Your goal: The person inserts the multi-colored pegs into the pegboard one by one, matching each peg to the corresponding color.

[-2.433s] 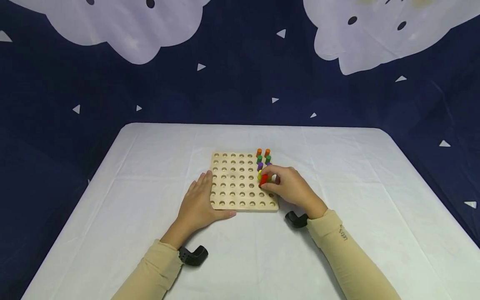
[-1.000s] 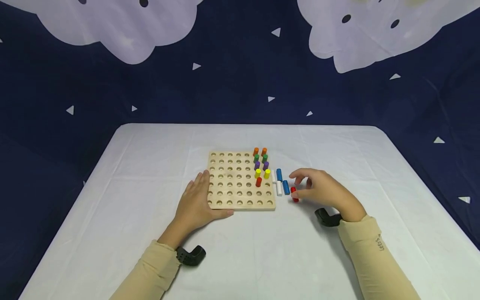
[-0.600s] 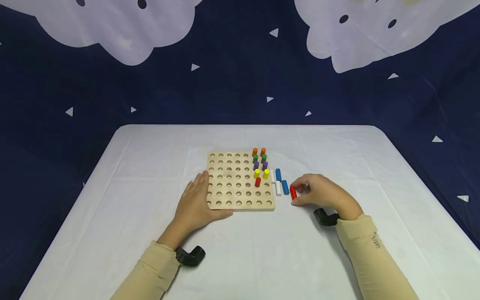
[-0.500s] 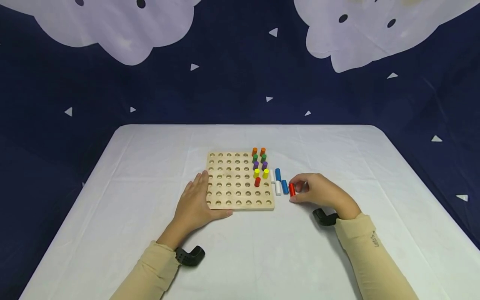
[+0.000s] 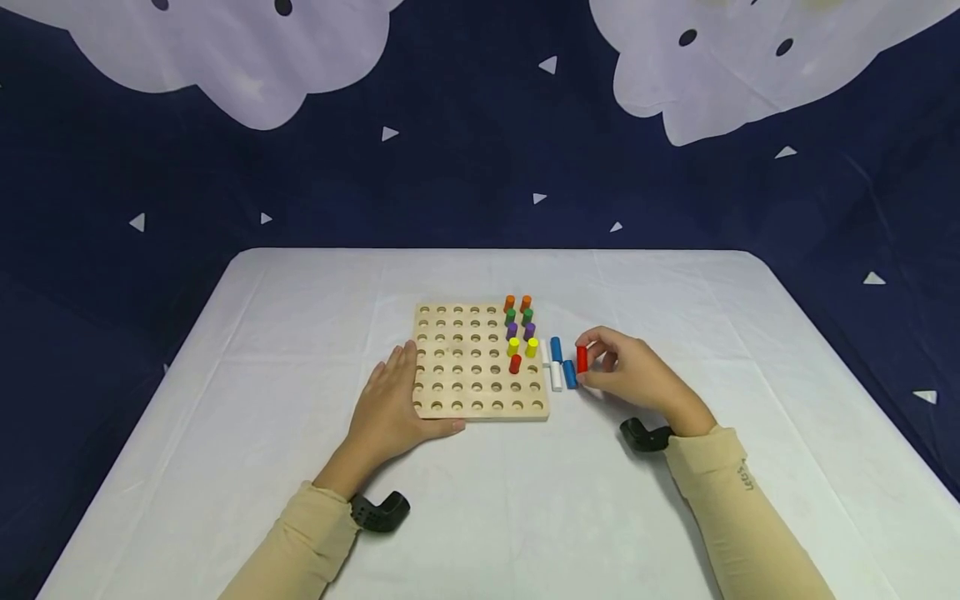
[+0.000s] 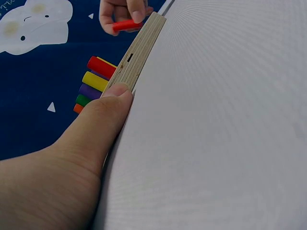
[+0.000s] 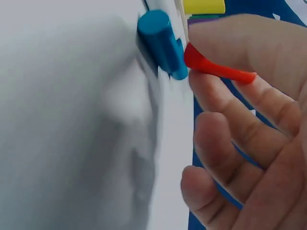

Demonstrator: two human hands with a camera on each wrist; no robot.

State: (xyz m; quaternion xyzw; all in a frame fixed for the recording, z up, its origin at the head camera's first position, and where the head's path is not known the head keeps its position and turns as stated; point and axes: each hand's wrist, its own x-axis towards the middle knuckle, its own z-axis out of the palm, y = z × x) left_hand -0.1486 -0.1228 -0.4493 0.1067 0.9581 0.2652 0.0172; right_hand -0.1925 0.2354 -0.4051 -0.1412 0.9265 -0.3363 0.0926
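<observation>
My right hand [image 5: 633,371] pinches a red peg [image 5: 582,359] between thumb and fingers, above the table just right of the loose pegs. In the right wrist view the same red peg [image 7: 218,69] lies between thumb and fingertips, near a blue peg [image 7: 160,40]. My left hand [image 5: 390,408] rests with straight fingers along the left side of a wooden pegboard [image 5: 467,378], its thumb [image 6: 112,103] against the front edge. At the board's right, orange, green, purple and yellow pegs stand in pairs, with one red peg [image 5: 515,364] in front of them.
Two blue pegs, one nearer me [image 5: 570,374], and two white pegs, one nearer me [image 5: 556,376], lie on the white-covered table [image 5: 480,517] at the board's right side. Behind hangs a dark blue cloth [image 5: 450,183] with clouds and triangles.
A red peg was set into the board and released. My right hand moved right, took another red peg off the table and raised it slightly, turning it upright. The left hand stayed at the board.
</observation>
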